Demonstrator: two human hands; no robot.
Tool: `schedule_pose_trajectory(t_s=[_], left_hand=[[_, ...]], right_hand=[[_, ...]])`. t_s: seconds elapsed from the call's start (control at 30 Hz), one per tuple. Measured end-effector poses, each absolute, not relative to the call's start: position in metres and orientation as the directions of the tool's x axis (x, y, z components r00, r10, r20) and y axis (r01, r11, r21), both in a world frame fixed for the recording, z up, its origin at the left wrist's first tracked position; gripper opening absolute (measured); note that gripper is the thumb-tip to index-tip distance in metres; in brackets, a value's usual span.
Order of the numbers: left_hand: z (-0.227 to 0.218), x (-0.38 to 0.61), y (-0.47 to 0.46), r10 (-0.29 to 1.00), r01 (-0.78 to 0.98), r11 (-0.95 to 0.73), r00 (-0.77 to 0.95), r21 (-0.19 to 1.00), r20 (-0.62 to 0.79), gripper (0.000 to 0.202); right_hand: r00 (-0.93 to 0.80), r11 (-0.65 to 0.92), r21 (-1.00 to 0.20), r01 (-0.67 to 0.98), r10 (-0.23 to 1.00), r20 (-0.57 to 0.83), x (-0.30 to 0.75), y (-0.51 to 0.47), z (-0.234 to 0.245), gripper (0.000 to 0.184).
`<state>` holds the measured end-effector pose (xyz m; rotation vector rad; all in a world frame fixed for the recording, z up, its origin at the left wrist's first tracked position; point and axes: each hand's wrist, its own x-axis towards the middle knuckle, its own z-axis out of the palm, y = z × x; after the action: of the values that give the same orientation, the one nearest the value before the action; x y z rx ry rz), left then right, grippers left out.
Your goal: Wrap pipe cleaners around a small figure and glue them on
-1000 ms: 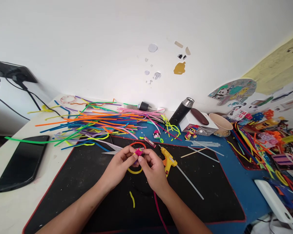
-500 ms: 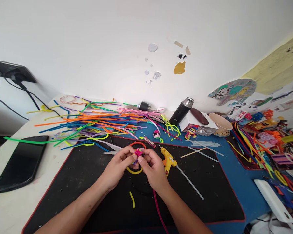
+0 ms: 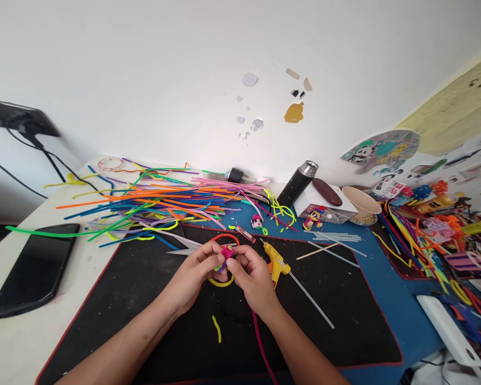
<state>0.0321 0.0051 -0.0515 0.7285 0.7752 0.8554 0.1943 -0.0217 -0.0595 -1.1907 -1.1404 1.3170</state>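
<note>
Between my fingertips is a small pipe cleaner figure (image 3: 226,252), mostly magenta with bits of green and purple. My left hand (image 3: 198,270) pinches it from the left; my right hand (image 3: 251,275) grips its right side with thumb and fingers. Below my right hand a long magenta pipe cleaner (image 3: 260,342) trails toward the front edge; whether it joins the figure is hidden. Scissors (image 3: 226,236) with orange and yellow handles lie behind and under my hands. A yellow hot glue gun (image 3: 278,262) with a glue stick rests just right of my right hand.
A heap of coloured pipe cleaners (image 3: 156,200) spreads along the back left. A phone (image 3: 34,270) lies at left. Behind the black mat (image 3: 324,310) are a black flask (image 3: 299,184), a finished-looking little figure (image 3: 313,218) and clear glue sticks (image 3: 336,236). A yellow scrap (image 3: 217,329) lies in front.
My hands stay in nearly the same place. The figure has turned slightly between my fingers, showing more of its green and purple lower part.
</note>
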Motion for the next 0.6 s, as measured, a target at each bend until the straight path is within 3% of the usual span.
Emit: schedule_pose_trajectory(t_s=[0.6], left_hand=[[-0.0467,0.0325,0.0060,0.845,-0.393,0.488,0.437,0.780,-0.309,0.024]], right_hand=[[-0.034,-0.081,-0.993,-0.082,0.996,-0.078,0.1951,-0.0228,-0.0608,0.038]])
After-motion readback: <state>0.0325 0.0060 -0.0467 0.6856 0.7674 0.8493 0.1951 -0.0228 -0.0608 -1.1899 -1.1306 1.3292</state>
